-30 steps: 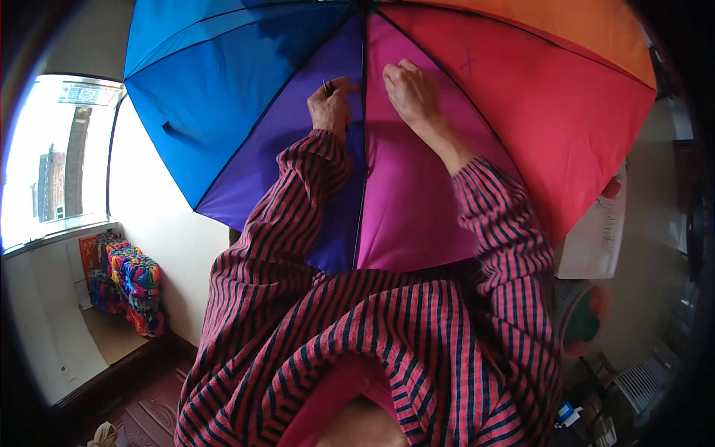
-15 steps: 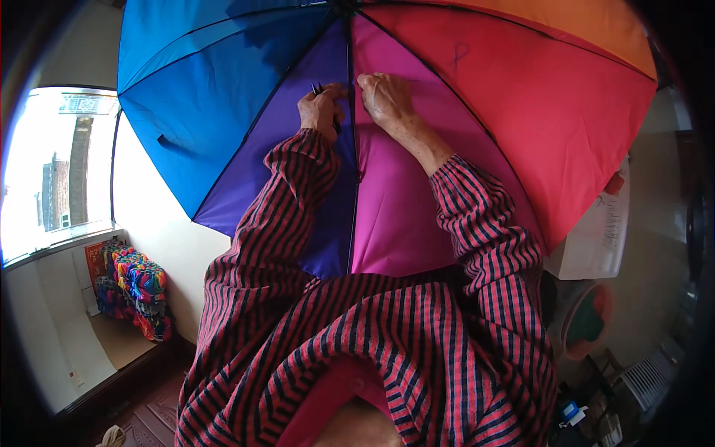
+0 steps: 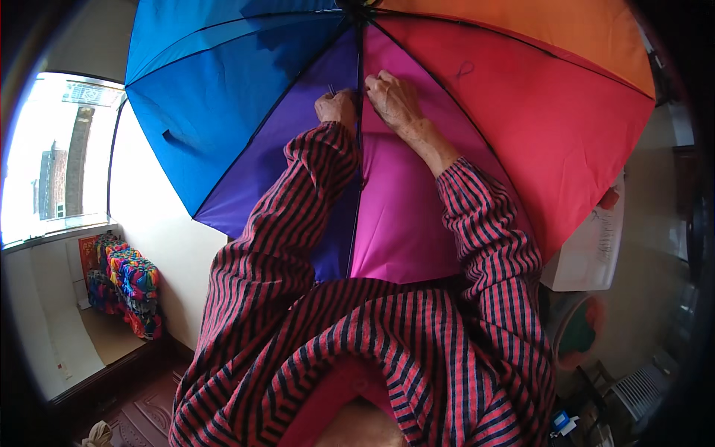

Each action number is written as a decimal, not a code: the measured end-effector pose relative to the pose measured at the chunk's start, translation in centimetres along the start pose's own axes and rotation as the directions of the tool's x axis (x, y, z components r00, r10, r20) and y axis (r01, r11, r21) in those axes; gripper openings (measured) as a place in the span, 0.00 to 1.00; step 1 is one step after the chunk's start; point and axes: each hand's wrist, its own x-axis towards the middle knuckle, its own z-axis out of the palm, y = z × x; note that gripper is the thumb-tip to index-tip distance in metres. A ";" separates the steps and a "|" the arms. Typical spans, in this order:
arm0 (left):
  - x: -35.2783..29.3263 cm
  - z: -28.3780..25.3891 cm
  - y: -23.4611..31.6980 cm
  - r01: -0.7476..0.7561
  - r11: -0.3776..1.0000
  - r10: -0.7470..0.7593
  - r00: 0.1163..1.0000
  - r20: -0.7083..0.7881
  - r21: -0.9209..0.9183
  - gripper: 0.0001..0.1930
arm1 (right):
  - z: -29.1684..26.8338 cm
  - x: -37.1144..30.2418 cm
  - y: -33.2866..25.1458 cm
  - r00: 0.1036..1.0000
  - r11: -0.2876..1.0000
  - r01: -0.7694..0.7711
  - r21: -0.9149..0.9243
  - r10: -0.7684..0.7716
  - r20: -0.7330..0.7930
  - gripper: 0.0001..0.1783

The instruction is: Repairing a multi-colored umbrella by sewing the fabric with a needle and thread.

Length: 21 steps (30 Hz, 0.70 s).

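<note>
An open rainbow umbrella is spread before me, its ribs facing me. My left hand lies over the purple panel, just left of the dark rib that divides purple from pink. Its fingers are curled round a slim dark tool, of which only a narrow end shows, so its kind is unclear. On the other side of that rib, my right hand is closed in a pinch against the pink panel. Whatever its fingertips hold is too small or hidden to make out.
A bright window is at the left, with a bundle of multicoloured yarn-like material below it. To the right, a white box stands behind the umbrella's edge, above a round red-and-green object. A slatted grey item lies lower right.
My left hand has moved right, closer to the rib, and less of its dark tool shows. My right hand stays pinched beside the rib. The umbrella's top has shifted slightly right and down in view.
</note>
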 end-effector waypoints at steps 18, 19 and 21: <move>-1.2 -0.3 0.5 0.086 0.987 -0.055 0.975 0.216 -0.134 0.08 | 0.4 -1.2 0.9 0.988 0.989 -0.041 0.139 0.061 -0.144 0.05; -1.3 -0.5 0.4 0.046 0.990 -0.016 0.976 0.218 -0.131 0.08 | -0.7 -1.1 1.1 0.987 0.990 -0.043 0.136 0.063 -0.145 0.05; -1.3 -1.8 -0.1 -0.035 0.991 0.061 0.979 0.195 -0.131 0.08 | -4.2 -0.3 1.0 0.934 0.751 -0.345 0.563 0.334 0.127 0.07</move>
